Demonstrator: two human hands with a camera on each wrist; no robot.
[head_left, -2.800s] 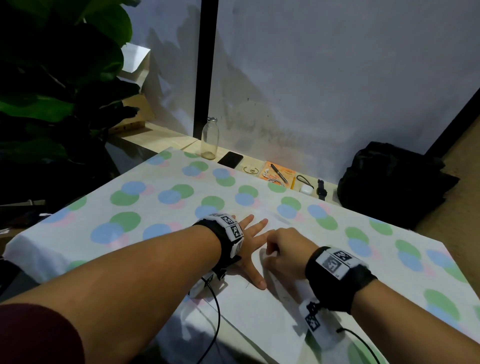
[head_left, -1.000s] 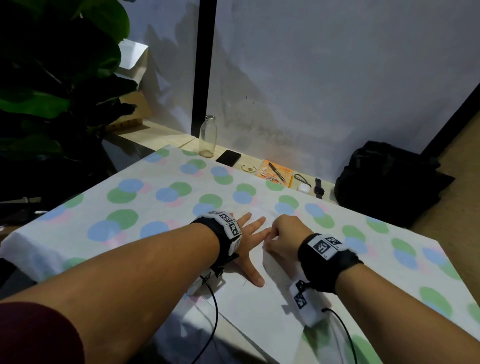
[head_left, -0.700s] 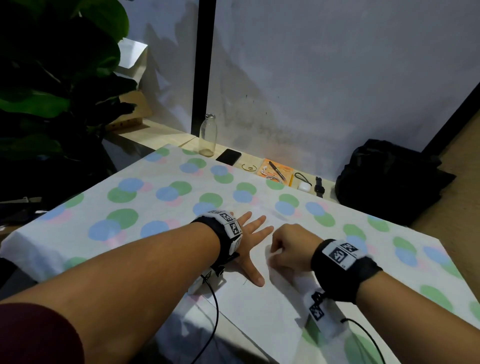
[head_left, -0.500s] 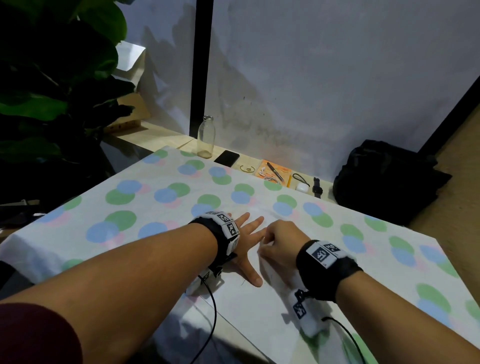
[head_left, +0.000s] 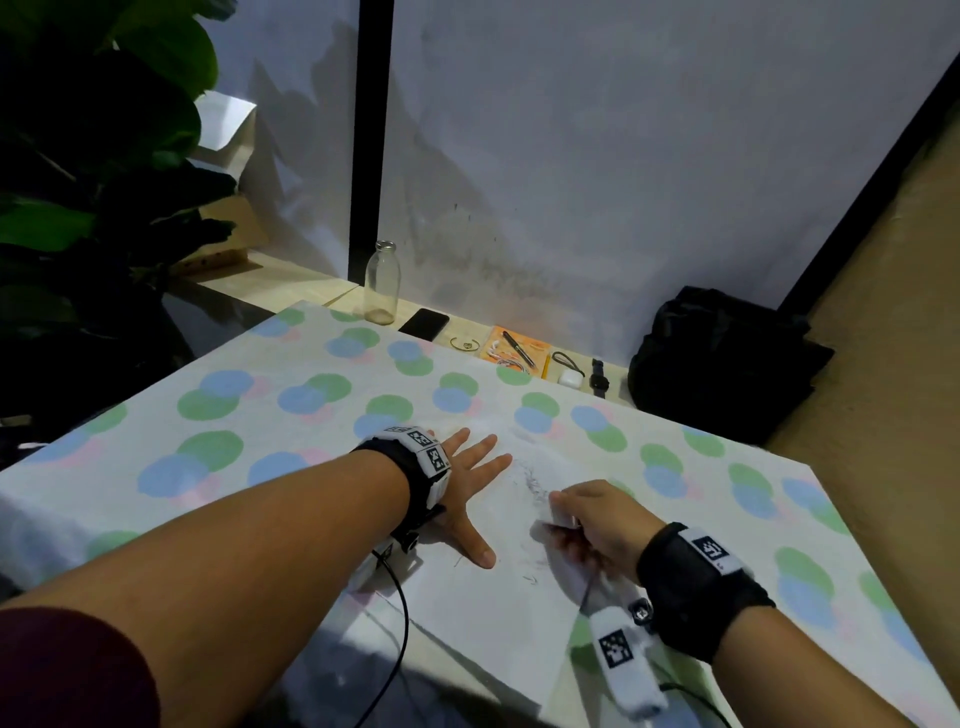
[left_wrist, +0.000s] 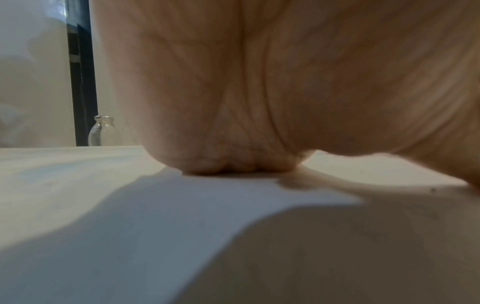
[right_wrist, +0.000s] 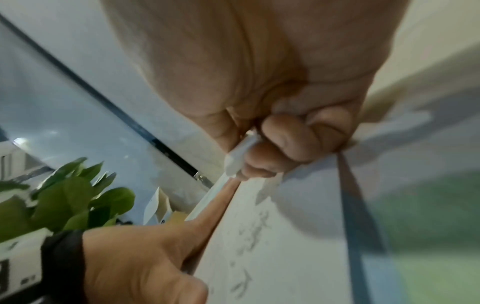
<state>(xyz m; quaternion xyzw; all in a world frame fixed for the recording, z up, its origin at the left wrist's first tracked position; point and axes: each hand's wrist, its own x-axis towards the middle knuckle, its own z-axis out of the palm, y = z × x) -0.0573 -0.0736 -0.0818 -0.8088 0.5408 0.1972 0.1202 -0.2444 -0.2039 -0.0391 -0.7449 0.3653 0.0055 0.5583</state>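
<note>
A white sheet of paper (head_left: 498, 603) lies on the dotted tablecloth (head_left: 260, 415). My left hand (head_left: 470, 488) presses flat on the sheet's left part, fingers spread; the left wrist view shows only its palm (left_wrist: 259, 92) on the paper. My right hand (head_left: 592, 522) is curled and pinches a small white eraser (right_wrist: 240, 156) between thumb and fingers, its tip down near the sheet. Grey pencil smudges (head_left: 532, 480) run between the two hands, and faint marks (right_wrist: 249, 236) show in the right wrist view. In the head view the fingers mostly hide the eraser.
Along the far wall stand a glass bottle (head_left: 382, 283), a black phone (head_left: 423, 323), an orange notebook with a pen (head_left: 514, 345), a white earbud case (head_left: 570, 378) and a watch (head_left: 599, 379). A black bag (head_left: 722, 358) sits far right. Large plant leaves (head_left: 78, 156) fill the left.
My right hand has rubbed back and forth beside the left fingers and now sits further right and nearer me, uncovering the grey smudges. The left hand has stayed flat in place.
</note>
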